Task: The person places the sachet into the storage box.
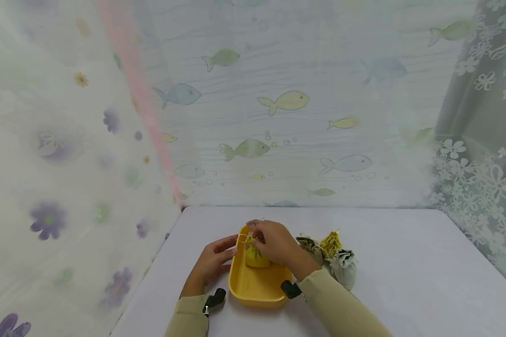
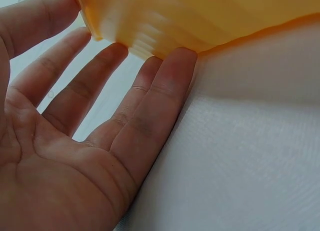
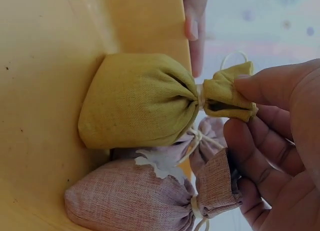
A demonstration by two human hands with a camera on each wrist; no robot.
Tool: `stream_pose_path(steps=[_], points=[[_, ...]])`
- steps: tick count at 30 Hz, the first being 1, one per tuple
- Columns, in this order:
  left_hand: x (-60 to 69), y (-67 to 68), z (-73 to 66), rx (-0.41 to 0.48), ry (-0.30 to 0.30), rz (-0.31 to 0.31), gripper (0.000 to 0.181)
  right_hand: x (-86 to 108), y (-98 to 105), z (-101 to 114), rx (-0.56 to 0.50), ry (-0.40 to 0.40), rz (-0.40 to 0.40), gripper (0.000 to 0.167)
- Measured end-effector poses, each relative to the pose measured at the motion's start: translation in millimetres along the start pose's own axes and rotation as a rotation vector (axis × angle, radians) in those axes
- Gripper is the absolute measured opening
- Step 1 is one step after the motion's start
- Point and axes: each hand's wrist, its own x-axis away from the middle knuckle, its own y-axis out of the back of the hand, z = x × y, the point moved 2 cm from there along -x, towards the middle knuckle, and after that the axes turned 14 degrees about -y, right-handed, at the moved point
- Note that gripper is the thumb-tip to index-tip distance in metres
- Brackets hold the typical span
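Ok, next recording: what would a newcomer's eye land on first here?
Probably the bright yellow tray on the white table, with a mustard cloth bag inside, its top pinched in the right grip. After that, the tied bags just right of the tray, and the fish-patterned backdrop behind the table.

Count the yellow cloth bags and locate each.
2: one yellow bag in the tray, pinched by the right hand; another yellow bag among grey bags outside. Some may be hidden.
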Motion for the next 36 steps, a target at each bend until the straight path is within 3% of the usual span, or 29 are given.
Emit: stream_pose_path(steps=[17, 28, 36], points=[[0.2, -0.6, -0.9, 0.010, 0.002, 0.000, 0.066, 14.6, 10.2, -0.2, -0.027, 0.002, -0.099, 0.013], [1.0, -0.3, -0.6, -0.002, 0.007, -0.005, 0.066, 30.7, 23.7, -8.6, -0.035, 0.062, -0.240, 0.016], [0.4, -0.4, -0.8, -0.002, 0.011, -0.002, 0.066, 47.1, 33.9, -13.1, -0.043, 0.063, -0.286, 0.015]])
